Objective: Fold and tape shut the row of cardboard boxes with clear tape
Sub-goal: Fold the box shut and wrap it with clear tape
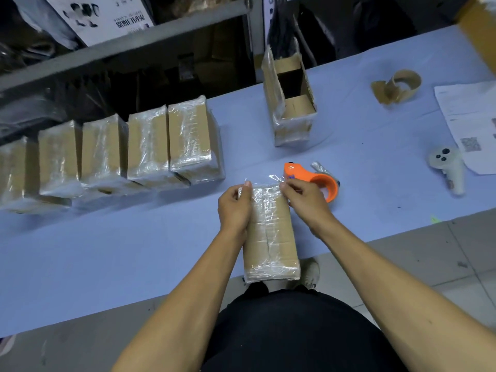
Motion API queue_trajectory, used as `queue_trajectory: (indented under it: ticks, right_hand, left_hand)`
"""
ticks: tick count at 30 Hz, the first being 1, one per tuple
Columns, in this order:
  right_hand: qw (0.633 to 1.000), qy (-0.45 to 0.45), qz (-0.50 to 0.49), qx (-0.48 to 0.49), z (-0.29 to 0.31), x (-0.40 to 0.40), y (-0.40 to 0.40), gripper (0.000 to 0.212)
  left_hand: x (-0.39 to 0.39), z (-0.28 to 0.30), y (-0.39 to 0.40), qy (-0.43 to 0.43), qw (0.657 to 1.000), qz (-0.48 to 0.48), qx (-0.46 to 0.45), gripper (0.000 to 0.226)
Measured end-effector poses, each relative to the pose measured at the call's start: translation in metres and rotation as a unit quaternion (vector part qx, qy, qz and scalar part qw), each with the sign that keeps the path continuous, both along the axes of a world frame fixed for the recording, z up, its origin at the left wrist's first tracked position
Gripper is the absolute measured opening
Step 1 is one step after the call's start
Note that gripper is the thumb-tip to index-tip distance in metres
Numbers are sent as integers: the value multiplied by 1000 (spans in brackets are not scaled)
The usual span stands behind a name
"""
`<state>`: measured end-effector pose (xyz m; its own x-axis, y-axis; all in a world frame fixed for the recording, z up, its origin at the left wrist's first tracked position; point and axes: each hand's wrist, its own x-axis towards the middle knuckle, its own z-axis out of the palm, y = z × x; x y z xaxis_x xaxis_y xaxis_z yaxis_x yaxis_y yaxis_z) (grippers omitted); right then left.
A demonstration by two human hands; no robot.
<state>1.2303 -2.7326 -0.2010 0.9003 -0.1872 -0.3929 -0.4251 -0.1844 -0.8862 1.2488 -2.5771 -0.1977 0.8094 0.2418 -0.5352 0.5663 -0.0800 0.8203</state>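
While taped, box (pixel 271 232) between hands.

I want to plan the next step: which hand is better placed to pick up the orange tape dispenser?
Probably the right hand: the orange tape dispenser lies just beyond it, while the left hand grips the box on its far side.

Both forearms come up into view bare, no sleeves showing anywhere along them, no watch, no band at either wrist. The left hand (pixel 234 208) wears no glove and no ring that can be seen; same story for the right hand (pixel 303 200). Down at six o'clock there's a black garment (pixel 290 334) across the torso, plain, no visible print. Just past it, a pale worn shoe (pixel 311 272) with small dark markings peeks out.
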Motion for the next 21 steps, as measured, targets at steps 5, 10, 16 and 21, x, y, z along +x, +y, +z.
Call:
queue_trajectory:
  ticks: [5, 10, 16, 21]
  right_hand:
    - [992, -99, -60, -43, 28, 17, 12, 16]
    - [978, -180, -108, -22, 61, 32, 19, 14]
    - [976, -173, -113, -71, 61, 25, 24, 6]
    - [976, -159, -126, -79, 59, 23, 24, 17]
  left_hand:
    - [12, 24, 0, -104, 993, 46, -17, 11]
    - [27, 46, -8, -179, 976, 83, -95, 16]
    - [17, 34, -16, -182, 966, 128, -130, 14]
    - [15, 36, -18, -205, 965, 151, -71, 22]
